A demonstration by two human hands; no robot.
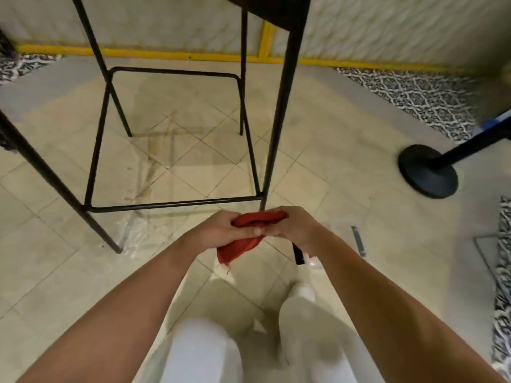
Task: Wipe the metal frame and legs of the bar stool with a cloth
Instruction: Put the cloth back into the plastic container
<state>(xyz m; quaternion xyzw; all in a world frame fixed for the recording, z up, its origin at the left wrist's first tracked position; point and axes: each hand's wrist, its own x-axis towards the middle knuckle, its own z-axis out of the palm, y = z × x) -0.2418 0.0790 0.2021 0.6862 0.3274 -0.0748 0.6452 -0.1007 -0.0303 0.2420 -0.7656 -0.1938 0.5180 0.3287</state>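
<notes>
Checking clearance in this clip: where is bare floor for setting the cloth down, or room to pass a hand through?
Bare tile between the near leg and the round black base; also inside the stool's lower rail, with a hand-gap above it. Crowded at the leg's foot, where left hand and right hand hold the red cloth.

Soft, warm indoor light, fairly dim; faint sheen on floor (pixel 171 161). Wide-angle lens bends lines at edges. Right edge & bottom blurred; centre sharper.
</notes>
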